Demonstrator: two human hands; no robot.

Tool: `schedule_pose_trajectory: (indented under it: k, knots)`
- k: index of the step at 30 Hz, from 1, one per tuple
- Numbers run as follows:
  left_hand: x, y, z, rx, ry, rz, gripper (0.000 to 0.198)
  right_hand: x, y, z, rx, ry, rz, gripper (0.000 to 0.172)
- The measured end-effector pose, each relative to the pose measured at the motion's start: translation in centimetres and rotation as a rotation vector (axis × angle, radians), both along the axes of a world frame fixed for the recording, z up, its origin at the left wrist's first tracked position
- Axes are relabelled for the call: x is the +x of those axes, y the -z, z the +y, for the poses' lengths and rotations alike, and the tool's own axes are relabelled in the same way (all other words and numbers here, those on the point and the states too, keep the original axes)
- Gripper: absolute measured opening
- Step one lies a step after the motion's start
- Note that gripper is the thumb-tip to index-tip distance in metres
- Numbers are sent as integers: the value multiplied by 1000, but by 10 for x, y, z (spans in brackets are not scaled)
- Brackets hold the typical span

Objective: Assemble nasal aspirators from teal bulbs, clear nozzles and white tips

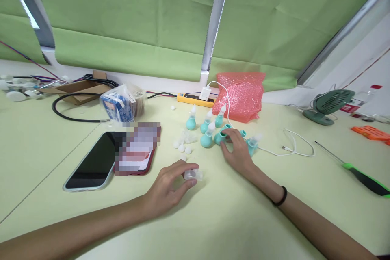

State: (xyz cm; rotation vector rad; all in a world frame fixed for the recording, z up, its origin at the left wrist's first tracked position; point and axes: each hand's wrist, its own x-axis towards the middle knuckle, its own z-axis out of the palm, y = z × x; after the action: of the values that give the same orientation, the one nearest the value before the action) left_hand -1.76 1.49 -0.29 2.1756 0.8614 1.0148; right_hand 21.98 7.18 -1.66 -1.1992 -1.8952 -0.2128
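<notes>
Between the thumb and fingers of my left hand is a small clear plastic piece, held just over the table. My right hand reaches to a teal rubber bulb with an open neck, its fingers closed around the bulb's right side. Several teal bulbs fitted with clear nozzles, such as the assembled bulb, stand upright behind and beside it. Left of them lie small white tips and more clear plastic pieces. Another assembled bulb is partly hidden behind my right hand.
Two phones, one dark-screened and one lit, lie at left. Behind are a bagged blue package, a yellow power strip and pink bubble wrap. A white cable, screwdriver and green fan are at right.
</notes>
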Motion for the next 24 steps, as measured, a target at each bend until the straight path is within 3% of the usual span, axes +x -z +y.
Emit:
schedule_pose_trajectory:
  k: [4,7,10,15,19,24]
  knots:
    - [0,1,-1,-31,-72,-62,23,-3,-6,-9,76,20,84,27]
    - [-1,1,-1,-40,-92,-89,30,-14,-13,-26,79,-120,229,31]
    - [-2,0,-2,-28,-67,-114,28,-32,-20,-49,-51,-326,355,35]
    - [-3,0,0,-1,74,-181,27,-56,-17,-73,-345,-532,331,40]
    - [-1,-1,0,-80,246,-120,29,-59,-10,-74,-265,-602,284,50]
    - [1,-2,0,-168,257,-73,30,-55,-9,-73,-138,-552,213,53]
